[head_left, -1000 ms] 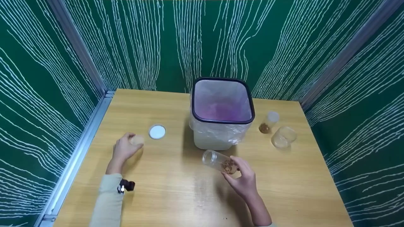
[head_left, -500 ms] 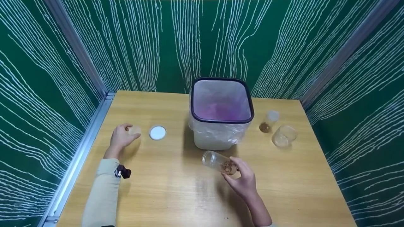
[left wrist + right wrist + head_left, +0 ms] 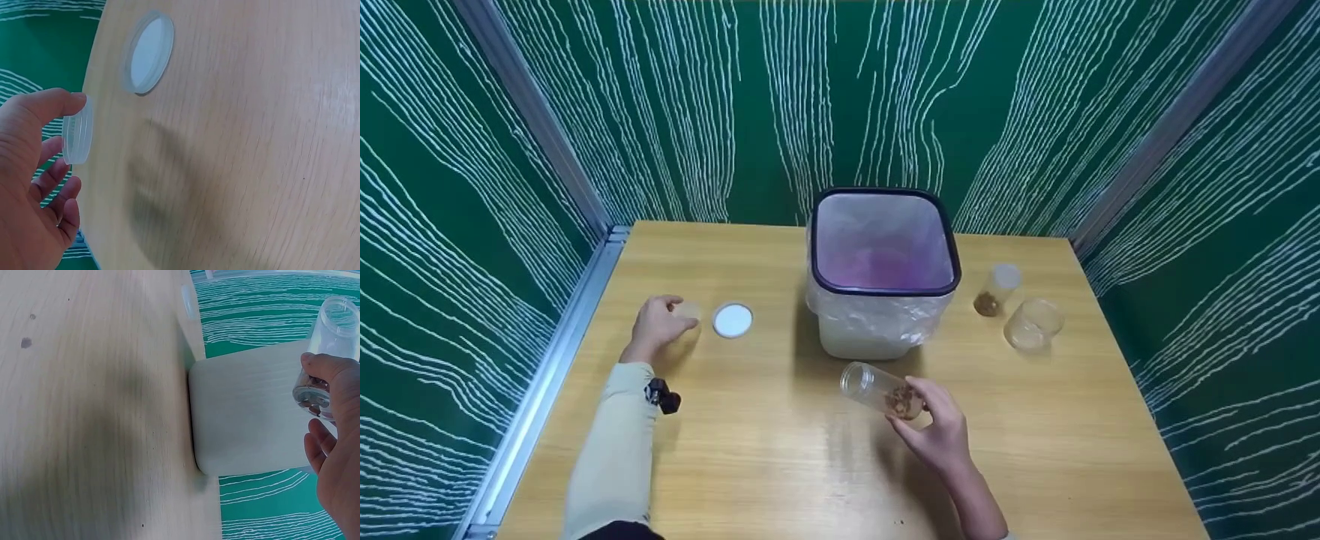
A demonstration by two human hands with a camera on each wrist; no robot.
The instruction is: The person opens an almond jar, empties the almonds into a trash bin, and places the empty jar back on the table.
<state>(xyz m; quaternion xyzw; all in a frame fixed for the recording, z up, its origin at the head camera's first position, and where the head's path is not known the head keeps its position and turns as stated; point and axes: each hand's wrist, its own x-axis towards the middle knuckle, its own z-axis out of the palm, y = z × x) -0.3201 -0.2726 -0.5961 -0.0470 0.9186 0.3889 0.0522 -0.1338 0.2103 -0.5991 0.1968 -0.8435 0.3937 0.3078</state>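
Note:
My left hand [image 3: 656, 328] pinches a translucent screw lid [image 3: 79, 134] by its edge, above the table's left side. A second lid [image 3: 733, 320], white inside, lies on the table just right of that hand. My right hand [image 3: 937, 427] grips a clear cylindrical jar [image 3: 866, 384] near its base. The jar is tilted, its uncovered mouth pointing left, and brown bits [image 3: 901, 403] sit at its bottom end. In the right wrist view, the thumb presses the jar's side, and part of the jar is hidden behind the hand.
A bin [image 3: 864, 337] with a black rim and a clear liner stands at the back middle, pink inside. To its right are a lidded jar [image 3: 997, 290] with brown bits and a wider clear container [image 3: 1033, 325]. Green walls with white lines enclose the table [image 3: 780, 450].
My left hand, holding the lid, has moved a little farther away across the table, then slightly right. The right hand and its jar have stayed nearly still.

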